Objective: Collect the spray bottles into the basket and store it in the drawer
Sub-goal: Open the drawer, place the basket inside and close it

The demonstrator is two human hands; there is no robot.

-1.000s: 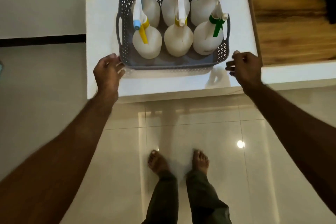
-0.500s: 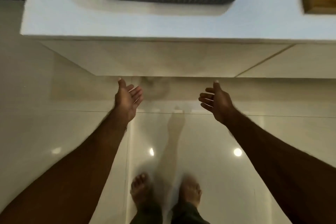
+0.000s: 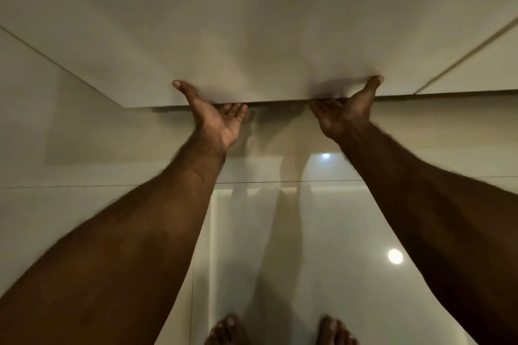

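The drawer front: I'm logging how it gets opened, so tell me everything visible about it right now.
The drawer front is a plain, glossy off-white panel with no visible handle, filling the upper part of the head view. Its bottom edge runs just above the shiny tiled floor. Both palms face up: the left hand and right hand hook their fingers under that edge, thumbs pressed on the face. A seam at the right separates a neighbouring panel. Whether it is open yet cannot be told.
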